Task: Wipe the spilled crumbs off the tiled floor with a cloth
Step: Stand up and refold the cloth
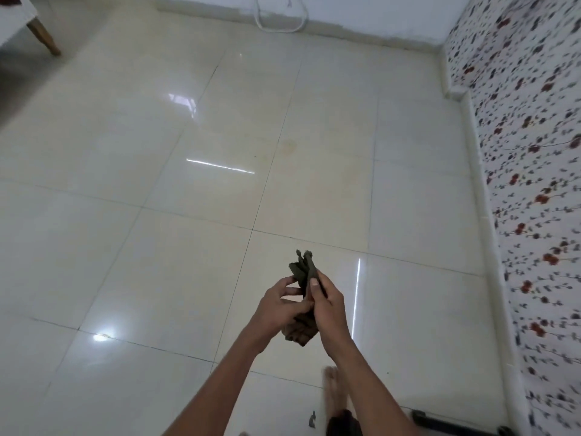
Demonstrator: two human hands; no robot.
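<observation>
Both hands hold a dark olive cloth (304, 269) in front of me, well above the glossy cream tiled floor (195, 253). My left hand (281, 305) grips the bunched lower part of the cloth. My right hand (327, 302) pinches its upper part, thumb on top, and folded ends stick up past the fingers. A faint yellowish smear (287, 146) marks the tiles farther ahead. Crumbs are too small to make out.
A flower-patterned sheet over a bed or sofa (534, 190) runs along the right side. A wooden furniture leg (44, 39) stands at the far left. A white cable (279, 17) hangs by the far wall. My bare foot (334, 388) and a dark scrap (312, 420) are below.
</observation>
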